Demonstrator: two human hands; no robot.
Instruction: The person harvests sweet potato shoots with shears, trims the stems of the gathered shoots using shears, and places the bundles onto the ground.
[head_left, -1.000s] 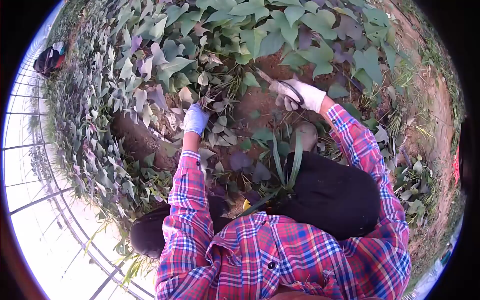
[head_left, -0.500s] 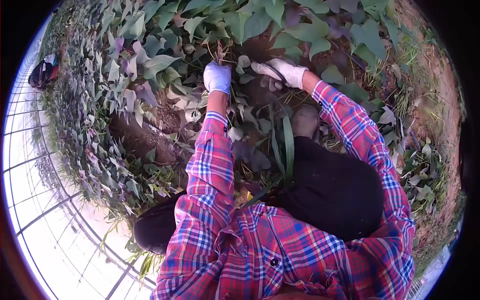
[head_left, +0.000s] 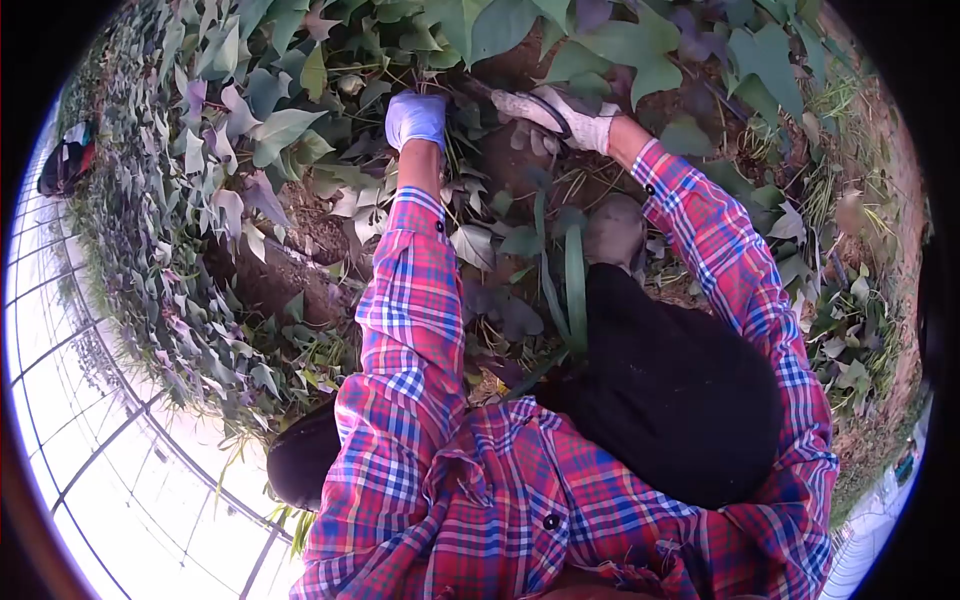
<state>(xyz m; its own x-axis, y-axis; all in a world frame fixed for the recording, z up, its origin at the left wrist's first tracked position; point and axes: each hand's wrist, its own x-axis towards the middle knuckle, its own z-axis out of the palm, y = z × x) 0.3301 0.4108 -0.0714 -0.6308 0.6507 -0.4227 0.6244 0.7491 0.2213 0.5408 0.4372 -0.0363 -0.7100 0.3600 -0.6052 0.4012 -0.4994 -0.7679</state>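
My left hand (head_left: 415, 120), in a pale glove, is closed around a bunch of leafy vine stems (head_left: 452, 150) with sweet-potato-like leaves. Its fingers face away from me and are partly hidden. To its right, my right hand (head_left: 570, 118), gloved in white with soiled fingers, is wrapped around a tool with a dark curved handle (head_left: 549, 112). The tool's working end, near the stems, is too dim and covered to make out. Broad green leaves (head_left: 640, 50) hang just beyond both hands.
Dense vines (head_left: 230, 130) spread on the left, with bare soil (head_left: 290, 295) showing between them. My shoe (head_left: 615, 232) and bent knee (head_left: 690, 390) are below my right hand. Long blades of grass (head_left: 575, 290) rise between my arms. A wire grid (head_left: 90, 400) borders the far left, near a dark bag-like object (head_left: 68, 160).
My left hand has moved slightly up and to the left, farther among the leaves. My right hand has shifted up a little, still around the tool. The view has tilted slightly.
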